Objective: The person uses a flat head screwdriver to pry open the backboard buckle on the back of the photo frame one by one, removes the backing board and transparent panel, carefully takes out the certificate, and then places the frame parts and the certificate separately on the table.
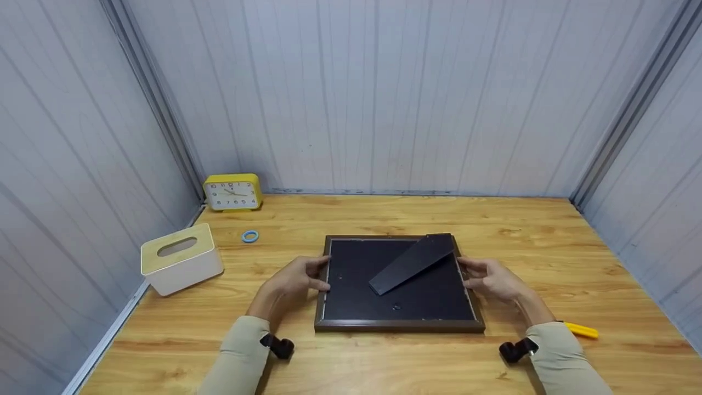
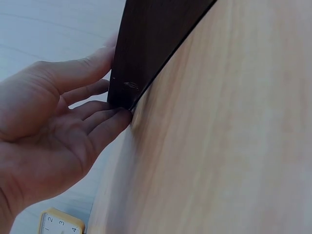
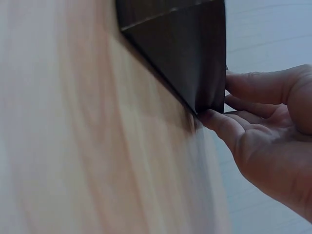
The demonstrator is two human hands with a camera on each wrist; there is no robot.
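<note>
A picture frame [image 1: 400, 326] with a dark brown rim lies back side up on the wooden table, its black backing board [image 1: 351, 263] showing. A black easel leg [image 1: 414, 263] slants across that board from the upper right corner. At the frame's left side my left hand [image 1: 293, 277] grips the rim. My right hand [image 1: 496, 280] holds the opposite side. Both wrist views show the thumb over the upper edge and fingertips at the lower edge: left hand [image 2: 53, 112] on the dark rim [image 2: 151, 44], right hand [image 3: 273, 122] on the rim [image 3: 180, 58].
On the left stands a white tissue box [image 1: 184, 269] with a wooden lid. Behind it is a yellow alarm clock [image 1: 233, 193], and a blue ring [image 1: 250, 236] lies nearby. A yellow-handled tool [image 1: 582, 330] is partly hidden by the right sleeve. Panel walls [image 1: 384, 99] enclose the table.
</note>
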